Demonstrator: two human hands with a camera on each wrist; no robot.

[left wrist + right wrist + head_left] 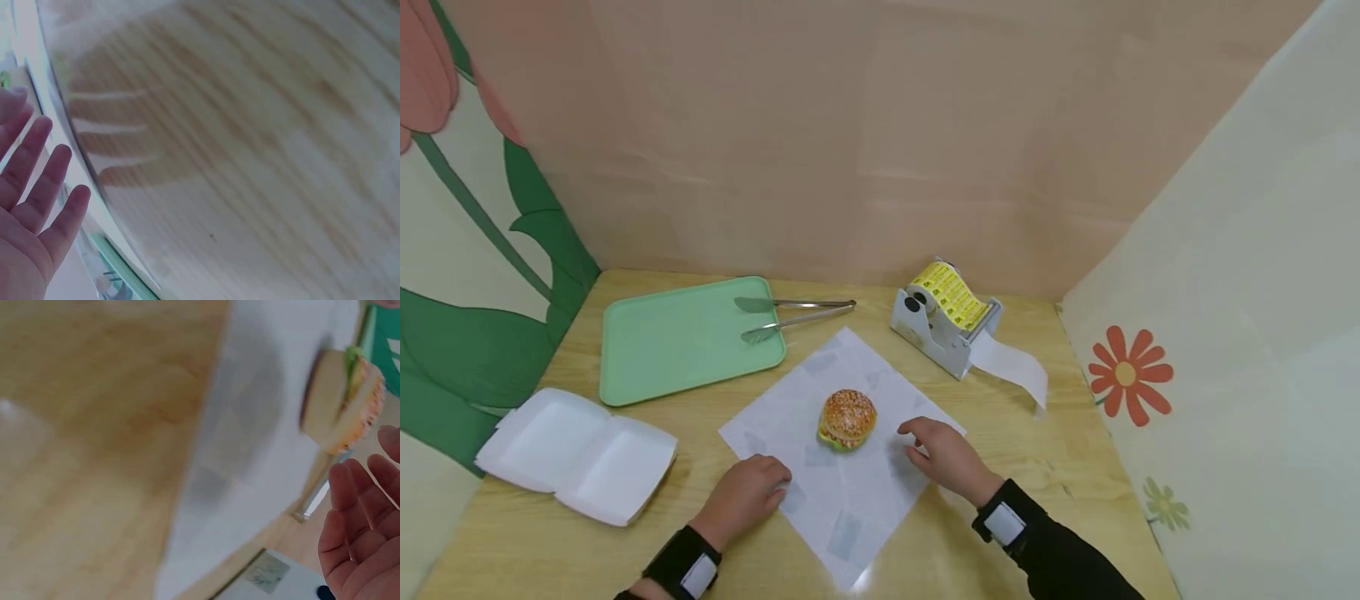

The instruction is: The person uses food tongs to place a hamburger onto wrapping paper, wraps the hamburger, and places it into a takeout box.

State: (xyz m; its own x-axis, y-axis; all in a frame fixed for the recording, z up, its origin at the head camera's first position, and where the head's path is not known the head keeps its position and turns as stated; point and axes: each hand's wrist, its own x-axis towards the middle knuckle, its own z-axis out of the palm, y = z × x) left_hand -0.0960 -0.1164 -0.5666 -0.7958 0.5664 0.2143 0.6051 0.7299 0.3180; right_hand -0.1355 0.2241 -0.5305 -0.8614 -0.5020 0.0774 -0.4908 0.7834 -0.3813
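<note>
A sesame-bun burger [847, 419] with lettuce at its edge sits on a white square sheet of paper [880, 492], turned corner-on. At the sheet's lower-left edge is my left hand [741, 497], its fingertips at the paper's border. The left wrist view shows that hand [37, 194] with fingers spread and nothing in them. Over the right part of the sheet hovers my right hand [951, 461], fingers loosely bent. In the right wrist view, the right hand [365, 531] holds nothing and is near the burger [340, 403], apart from it.
A green tray [688, 337] lies at the back left, with metal tongs [805, 317] across its right edge. An open white foam box [580, 454] stands at the left. Behind my right hand is a label dispenser [947, 321] with a yellow roll and a trailing white strip [1011, 367].
</note>
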